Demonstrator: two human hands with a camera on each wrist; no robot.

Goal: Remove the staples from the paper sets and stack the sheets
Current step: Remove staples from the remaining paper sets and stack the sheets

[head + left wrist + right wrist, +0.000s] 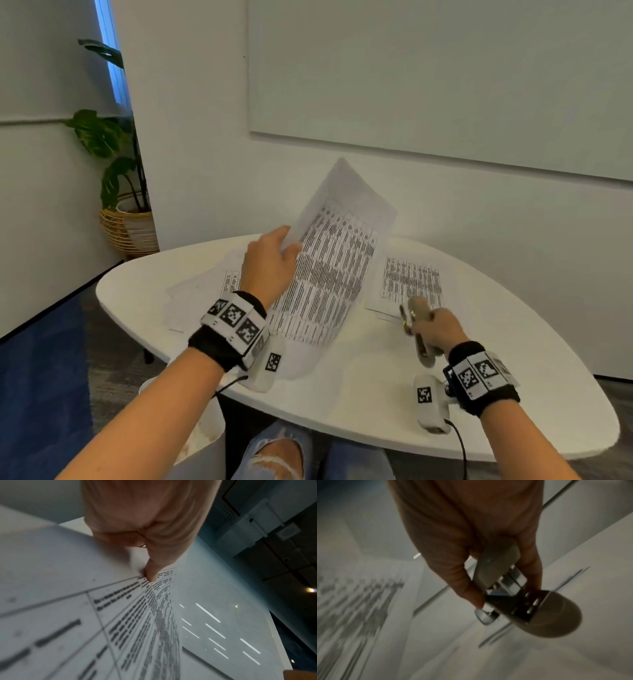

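1. We see a thin white printed sheet covered in dense black table rows [329,274] lifted off the table, bowed and tilted, its lower edge drooping to the tabletop.
2. Our left hand [270,263] pinches that sheet at its left edge; in the left wrist view the thumb [151,573] presses on the printed face near the table's top rule, with the other fingers hidden behind the paper.
3. Our right hand [436,327] has its fingers curled round a beige-handled staple remover with shiny metal jaws [416,323], held just above the tabletop; the thumb [467,588] lies along its side.
4. Flat beyond it lies a second white printed sheet [411,281]; more pale sheets [195,294] lie flat to the left.
5. Everything sits on a smooth, rounded white table [376,387].
6. Far left, a leafy green plant in a woven wicker basket [128,226] stands on the floor.
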